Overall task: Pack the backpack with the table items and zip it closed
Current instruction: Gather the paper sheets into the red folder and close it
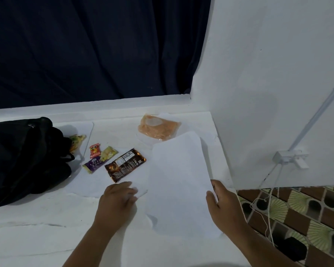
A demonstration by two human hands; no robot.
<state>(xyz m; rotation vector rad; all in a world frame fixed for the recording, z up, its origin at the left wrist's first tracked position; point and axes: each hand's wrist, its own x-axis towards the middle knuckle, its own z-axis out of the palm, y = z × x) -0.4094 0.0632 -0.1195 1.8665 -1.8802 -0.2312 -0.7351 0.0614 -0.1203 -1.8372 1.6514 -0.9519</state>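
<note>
White paper sheet (178, 182) gripped by right hand (223, 205), left hand (118, 197) flat, fingers relaxed.

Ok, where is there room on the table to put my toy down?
Bare table lies in front of the black backpack, left of the left hand. Another free strip runs along the back edge between the backpack and the orange packet. It's crowded beside the backpack, around the brown wrapper, and under the white paper the right hand holds.
</note>
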